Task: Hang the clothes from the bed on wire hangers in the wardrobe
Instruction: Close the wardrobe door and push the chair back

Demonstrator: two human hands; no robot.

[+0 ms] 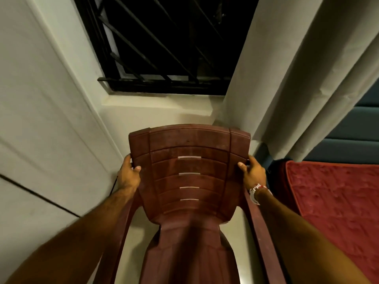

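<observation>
Maroon moulded plastic fills my view: I have a plastic armchair [188,181] by the two edges of its backrest, my left hand [129,174] clenched on one side and my right hand [253,173] on the other, thumbs pressed on the slatted front. It stands below the barred window [164,44], beside the grey curtain [297,78]. I judge it light and stiff, a little smooth, so the backrest edges are the right hold. The clothes are nowhere in sight; only a corner of the bed's red bedspread [336,201] shows at my right, and no wardrobe or hangers.
</observation>
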